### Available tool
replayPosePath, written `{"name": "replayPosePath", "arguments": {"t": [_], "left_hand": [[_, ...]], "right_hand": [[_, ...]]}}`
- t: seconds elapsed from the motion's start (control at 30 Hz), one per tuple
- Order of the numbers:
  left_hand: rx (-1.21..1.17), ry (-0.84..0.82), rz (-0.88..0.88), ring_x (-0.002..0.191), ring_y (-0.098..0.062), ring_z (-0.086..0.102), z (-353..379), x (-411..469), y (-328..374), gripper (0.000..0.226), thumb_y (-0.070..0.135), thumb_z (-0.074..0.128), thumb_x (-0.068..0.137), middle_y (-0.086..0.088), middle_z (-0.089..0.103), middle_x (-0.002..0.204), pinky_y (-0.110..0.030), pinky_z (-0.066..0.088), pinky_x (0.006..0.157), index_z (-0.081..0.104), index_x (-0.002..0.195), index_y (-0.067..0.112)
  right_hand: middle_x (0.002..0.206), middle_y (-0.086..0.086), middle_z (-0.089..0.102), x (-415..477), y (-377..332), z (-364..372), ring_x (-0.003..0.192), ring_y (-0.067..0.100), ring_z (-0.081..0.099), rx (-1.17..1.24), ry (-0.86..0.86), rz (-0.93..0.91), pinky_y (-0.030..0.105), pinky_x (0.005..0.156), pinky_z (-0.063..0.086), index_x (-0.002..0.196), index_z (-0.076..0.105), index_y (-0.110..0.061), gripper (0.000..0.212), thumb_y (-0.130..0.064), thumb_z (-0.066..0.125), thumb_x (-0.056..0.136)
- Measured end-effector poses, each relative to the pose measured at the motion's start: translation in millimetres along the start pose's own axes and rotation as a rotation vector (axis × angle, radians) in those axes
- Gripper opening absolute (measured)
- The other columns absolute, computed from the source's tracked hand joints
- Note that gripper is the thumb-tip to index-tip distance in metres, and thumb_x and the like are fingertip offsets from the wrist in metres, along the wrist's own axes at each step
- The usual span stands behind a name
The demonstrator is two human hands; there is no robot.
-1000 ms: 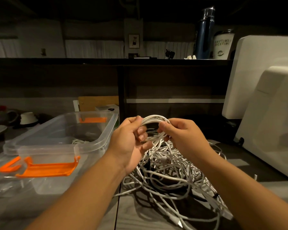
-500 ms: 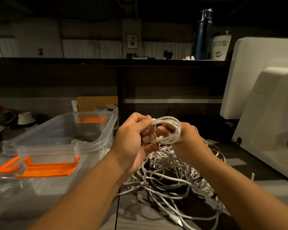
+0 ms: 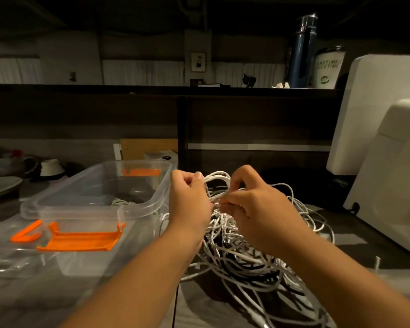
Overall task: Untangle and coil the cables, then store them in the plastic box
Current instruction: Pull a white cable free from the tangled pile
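Between the two hands, raised just above the heap, a small coil (image 3: 217,182) of white cable is being wound. Its left side is gripped by the curled fingers of the left hand (image 3: 189,197). A strand at its lower edge is pinched by the right hand (image 3: 258,209), whose forefinger is arched over the loops. The hands are held close together, almost touching.

The loops are best kept equal in size and clamped under the left thumb while slack is fed in by the right hand. The free length drops into the tangle of cables (image 3: 242,254) directly below and to the right of the hands. Whether it runs clear there cannot be told. Slack should therefore be drawn gently. Should a snag be felt, the crossing is better loosened by hand than pulled tight.

Just left of the left hand, the plastic box (image 3: 147,204) stands open, its orange latch (image 3: 81,240) folded down. One white cable (image 3: 121,201) is already stored inside, and the finished coil can be laid beside it.
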State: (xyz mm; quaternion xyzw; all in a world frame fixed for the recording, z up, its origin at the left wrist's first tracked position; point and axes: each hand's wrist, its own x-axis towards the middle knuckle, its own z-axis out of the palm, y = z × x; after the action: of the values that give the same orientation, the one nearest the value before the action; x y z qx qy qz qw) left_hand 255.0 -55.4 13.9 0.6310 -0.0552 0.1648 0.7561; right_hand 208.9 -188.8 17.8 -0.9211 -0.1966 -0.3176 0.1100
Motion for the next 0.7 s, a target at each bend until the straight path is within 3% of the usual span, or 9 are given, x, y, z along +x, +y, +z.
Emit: {"name": "replayPosePath", "arguments": {"t": [0.07,0.2,0.33,0.5,0.7], "left_hand": [[0.054,-0.027,0.001,0.069,-0.017,0.043,-0.5,1.5,-1.4,0.016,0.025,0.047,0.106,-0.004,0.052,0.082,-0.039,0.043,0.067,0.048,0.091,0.02],[-0.005,-0.115,-0.097,0.059,-0.012,0.039,-3.4,1.1,5.2,0.016,0.022,0.046,0.108,0.0,0.047,0.07,-0.028,0.032,0.052,0.049,0.095,0.013],[0.027,-0.147,-0.174,0.059,-0.011,0.047,-4.4,-7.1,8.7,0.016,0.025,0.051,0.106,0.001,0.055,0.07,-0.027,0.04,0.058,0.056,0.102,0.011],[-0.024,-0.187,-0.186,0.07,-0.015,0.059,-2.7,-10.5,10.4,0.018,0.029,0.057,0.103,0.004,0.065,0.069,-0.038,0.048,0.071,0.058,0.091,0.016],[-0.119,-0.207,-0.161,0.067,-0.013,0.062,-0.3,-16.6,18.6,0.016,0.027,0.06,0.101,0.005,0.066,0.065,-0.038,0.054,0.071,0.06,0.093,0.013]], "right_hand": [[0.115,-0.013,0.052,0.3,3.0,-1.0,0.085,0.012,0.057,-0.029,0.05,-0.033,0.037,0.065,0.053,0.094,0.074,-0.03,0.021,-0.035,0.054,0.099],[0.097,-0.02,0.064,3.0,8.6,0.1,0.091,0.012,0.048,-0.128,0.073,-0.077,0.034,0.074,0.043,0.095,0.063,-0.034,0.038,-0.046,0.027,0.099],[0.069,-0.021,0.044,3.2,8.8,4.0,0.08,0.014,0.048,-0.14,0.106,-0.068,0.033,0.068,0.038,0.093,0.059,-0.028,0.039,-0.046,0.026,0.099],[0.063,-0.016,0.038,3.6,15.8,2.7,0.063,0.013,0.04,-0.065,0.254,-0.066,0.021,0.053,0.028,0.09,0.062,-0.022,0.032,-0.039,0.035,0.098],[0.071,-0.002,0.057,4.2,21.0,1.0,0.066,0.016,0.049,0.037,0.262,-0.055,0.04,0.051,0.045,0.098,0.061,-0.018,0.039,-0.042,0.031,0.1]]}}
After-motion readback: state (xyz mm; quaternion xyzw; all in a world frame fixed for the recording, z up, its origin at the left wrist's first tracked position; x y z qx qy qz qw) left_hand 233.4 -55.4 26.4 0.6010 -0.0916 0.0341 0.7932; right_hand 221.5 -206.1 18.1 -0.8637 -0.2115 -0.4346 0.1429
